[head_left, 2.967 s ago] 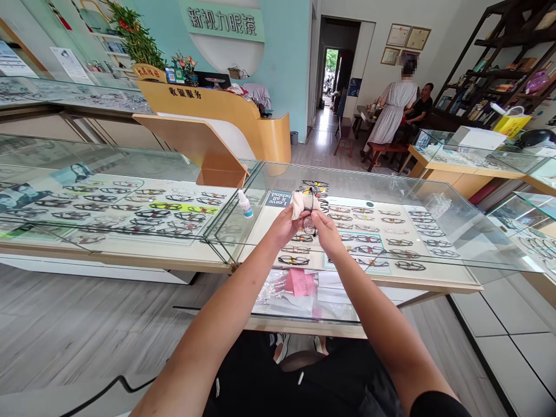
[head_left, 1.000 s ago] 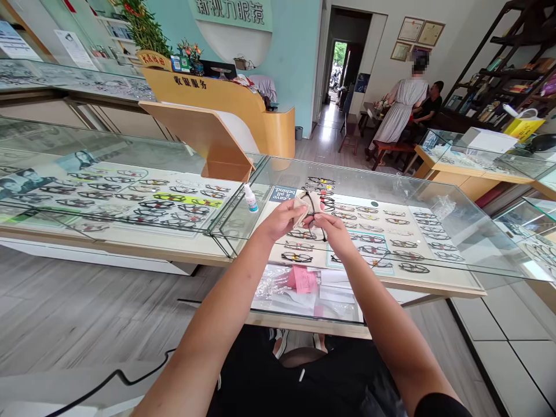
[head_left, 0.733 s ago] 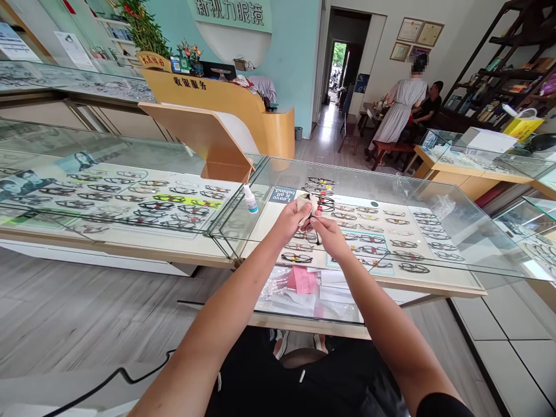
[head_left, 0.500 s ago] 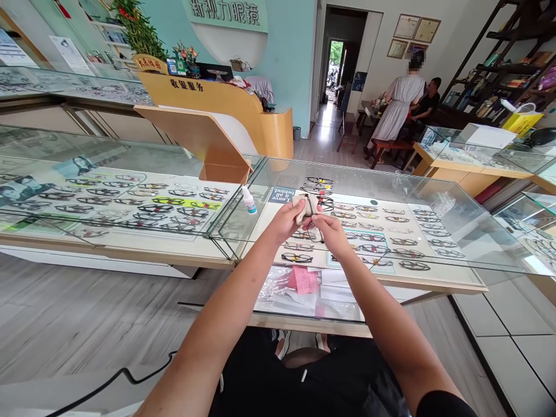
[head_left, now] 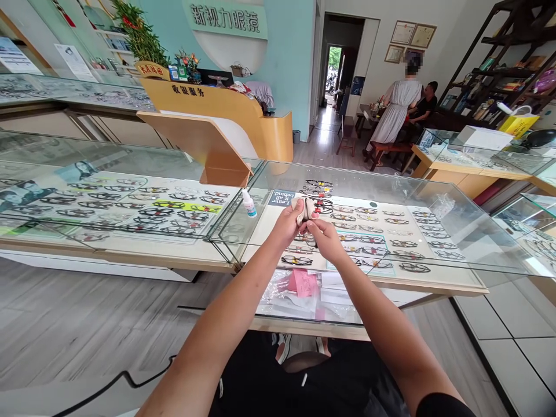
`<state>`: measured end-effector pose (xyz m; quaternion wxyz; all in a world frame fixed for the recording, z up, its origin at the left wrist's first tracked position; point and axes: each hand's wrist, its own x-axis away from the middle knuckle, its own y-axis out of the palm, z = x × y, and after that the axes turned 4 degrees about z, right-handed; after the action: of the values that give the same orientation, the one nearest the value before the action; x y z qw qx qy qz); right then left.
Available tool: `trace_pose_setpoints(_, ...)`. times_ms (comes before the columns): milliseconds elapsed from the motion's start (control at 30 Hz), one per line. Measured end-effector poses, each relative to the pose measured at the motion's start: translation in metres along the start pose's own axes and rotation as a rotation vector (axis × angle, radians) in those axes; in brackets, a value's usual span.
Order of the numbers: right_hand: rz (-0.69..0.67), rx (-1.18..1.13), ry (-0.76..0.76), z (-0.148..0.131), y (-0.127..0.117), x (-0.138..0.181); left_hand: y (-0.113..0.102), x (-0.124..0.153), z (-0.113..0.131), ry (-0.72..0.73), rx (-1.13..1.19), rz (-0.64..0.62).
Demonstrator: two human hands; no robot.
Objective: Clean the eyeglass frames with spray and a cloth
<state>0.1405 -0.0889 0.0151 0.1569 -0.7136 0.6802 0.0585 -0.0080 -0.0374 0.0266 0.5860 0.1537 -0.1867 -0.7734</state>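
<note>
Over the glass display case (head_left: 269,284), my left hand (head_left: 287,225) is closed on a pale cloth (head_left: 300,215) folded round part of a pair of dark eyeglasses (head_left: 307,207). My right hand (head_left: 326,238) pinches the eyeglasses close by, fingertips almost meeting those of the left. My fingers and the cloth hide most of the frame and lenses. To the left of my hands, a small white spray bottle (head_left: 249,205) stands upright on the glass top.
Rows of eyeglasses (head_left: 406,255) lie under the glass. Plastic packets and a pink paper (head_left: 303,284) show near the front edge. A wooden-backed stand (head_left: 204,139) is at the left, before a yellow counter (head_left: 278,139). Two people (head_left: 397,110) are at the back right.
My right hand has turned and shifted slightly left, closer to my left hand. The eyeglasses have turned with it. The view has tilted slightly.
</note>
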Motion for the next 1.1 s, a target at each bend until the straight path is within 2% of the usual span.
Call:
trace_pose_setpoints(100, -0.002, -0.060, 0.005, -0.003, -0.008, -0.003, -0.005, 0.004, 0.009, -0.026, 0.011, -0.188)
trace_pose_setpoints(167, -0.001, -0.075, -0.001, -0.003, -0.010, -0.004, -0.005, 0.006, 0.010, -0.007, 0.002, -0.254)
trace_pose_setpoints(233, 0.011, -0.061, -0.010, -0.001, -0.008, -0.003, -0.002, 0.006, 0.006, 0.030, -0.005, -0.226)
trace_pose_setpoints(400, 0.022, 0.024, -0.040, 0.004, 0.005, 0.002, 0.003, 0.001, -0.004, 0.066, -0.028, 0.010)
trace_pose_setpoints(467, 0.022, 0.004, -0.035, 0.002, 0.003, 0.002, 0.000, 0.001, -0.001, 0.029, -0.021, -0.026)
trace_pose_setpoints(600, 0.006, -0.070, 0.020, -0.003, -0.005, -0.001, -0.004, 0.004, 0.005, -0.002, -0.009, -0.235)
trace_pose_setpoints(667, -0.005, -0.057, 0.026, -0.003, -0.005, -0.001, -0.002, 0.005, 0.002, 0.036, -0.014, -0.198)
trace_pose_setpoints(733, -0.002, -0.030, 0.002, -0.003, -0.001, 0.001, 0.001, 0.004, -0.003, 0.065, -0.017, -0.087)
trace_pose_setpoints(800, 0.003, -0.017, -0.022, -0.003, 0.002, 0.002, 0.001, 0.003, -0.005, 0.044, -0.008, -0.036)
trace_pose_setpoints(967, 0.005, -0.058, 0.014, -0.005, -0.005, -0.001, -0.003, 0.004, 0.000, -0.016, 0.024, -0.226)
trace_pose_setpoints(1033, -0.002, -0.049, 0.007, -0.004, -0.005, 0.000, -0.002, 0.005, 0.000, 0.012, 0.018, -0.199)
trace_pose_setpoints(1100, -0.010, -0.015, -0.015, -0.003, -0.001, 0.002, -0.001, 0.004, -0.004, 0.041, 0.019, -0.107)
